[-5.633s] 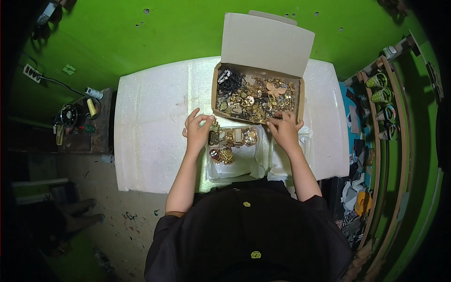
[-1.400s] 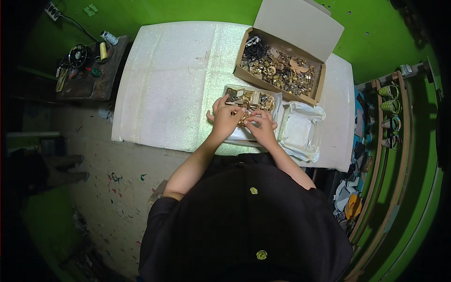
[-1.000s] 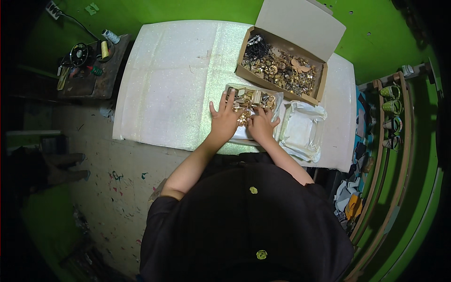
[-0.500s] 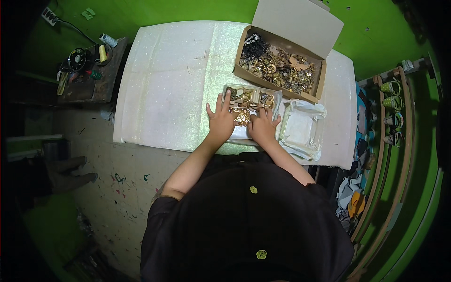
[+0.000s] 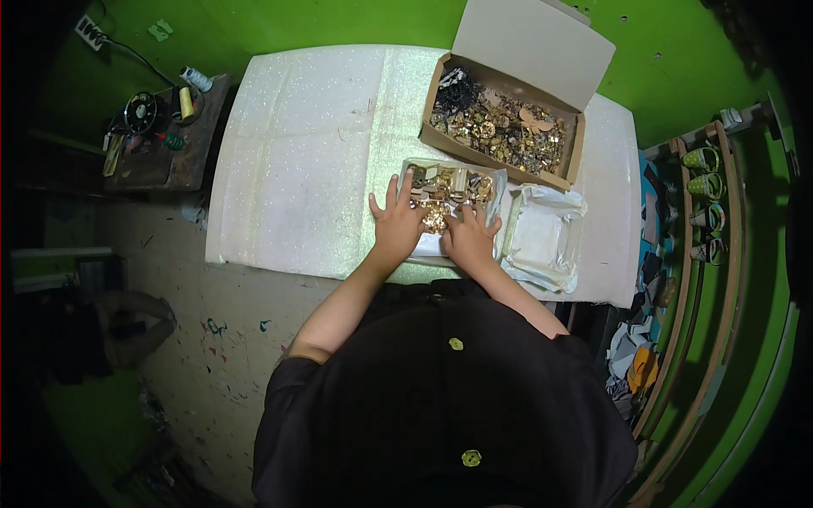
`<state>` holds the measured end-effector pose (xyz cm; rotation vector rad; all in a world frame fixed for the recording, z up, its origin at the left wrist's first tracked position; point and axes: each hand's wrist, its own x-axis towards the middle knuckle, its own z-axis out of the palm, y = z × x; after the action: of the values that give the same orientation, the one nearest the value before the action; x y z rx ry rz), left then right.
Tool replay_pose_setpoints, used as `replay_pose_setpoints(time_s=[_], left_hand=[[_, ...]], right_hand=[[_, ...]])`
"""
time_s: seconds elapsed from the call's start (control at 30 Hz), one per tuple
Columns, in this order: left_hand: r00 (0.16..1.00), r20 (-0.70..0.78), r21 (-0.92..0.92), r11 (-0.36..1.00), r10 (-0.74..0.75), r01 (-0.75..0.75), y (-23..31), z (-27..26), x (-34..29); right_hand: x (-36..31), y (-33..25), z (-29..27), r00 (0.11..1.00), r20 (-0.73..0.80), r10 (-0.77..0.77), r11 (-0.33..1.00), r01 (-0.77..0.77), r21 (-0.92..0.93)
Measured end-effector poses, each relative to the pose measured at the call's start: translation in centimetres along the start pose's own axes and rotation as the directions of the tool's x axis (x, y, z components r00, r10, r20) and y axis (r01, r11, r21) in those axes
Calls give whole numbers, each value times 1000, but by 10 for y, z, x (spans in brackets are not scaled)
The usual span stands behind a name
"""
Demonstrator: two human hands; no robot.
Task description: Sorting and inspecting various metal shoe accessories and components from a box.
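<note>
A shallow white box (image 5: 430, 247) of small gold-coloured metal pieces (image 5: 435, 218) lies at the table's near edge. Darker and longer metal pieces fill its far part. On the box's left side rests my left hand (image 5: 396, 230), fingers spread and its longest fingertips over the far pieces. My right hand (image 5: 468, 244) is at the right side, fingers apart, some bent down with tips among the pieces; anything under those tips is hidden. Both hands border the gold pile between them. Right of the box sits its size-matched white tray (image 5: 542, 233), lined with crumpled wrapping.
Behind stands an open cardboard box (image 5: 500, 161) of mixed metal fittings, its lid raised. The table (image 5: 292, 161) has a glittery white cover. Thread spools (image 5: 186, 102) stand on a side table at left. Small shoes (image 5: 705, 186) hang on a right-hand rack. Another person (image 5: 127, 326) is dimly visible far left.
My right hand has shifted slightly left and down, its fingers a little more bent over the pieces. My left hand stays nearly in place. The other person at far left has moved their limbs.
</note>
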<state>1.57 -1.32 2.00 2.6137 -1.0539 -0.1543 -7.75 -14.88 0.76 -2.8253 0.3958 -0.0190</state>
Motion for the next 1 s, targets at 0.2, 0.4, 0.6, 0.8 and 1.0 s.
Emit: replay_pose_setpoints(time_s=[0.2, 0.4, 0.6, 0.8, 1.0], left_hand=[[999, -32, -20, 1000, -6, 5, 5, -20, 10], [996, -86, -45, 999, -9, 5, 10, -28, 38], [997, -76, -43, 999, -16, 13, 6, -26, 80], [982, -187, -25, 999, 20, -25, -6, -23, 120], [979, -153, -103, 987, -136, 121, -21, -24, 154]], right_hand=[[2, 3, -18, 993, -120, 16, 998, -9, 57], [11, 12, -33, 974, -218, 57, 974, -6, 227], [52, 42, -61, 942, -316, 110, 974, -38, 225], [123, 76, -77, 929, -370, 10, 978, 68, 197], [174, 83, -50, 954, -274, -124, 982, 158, 104]])
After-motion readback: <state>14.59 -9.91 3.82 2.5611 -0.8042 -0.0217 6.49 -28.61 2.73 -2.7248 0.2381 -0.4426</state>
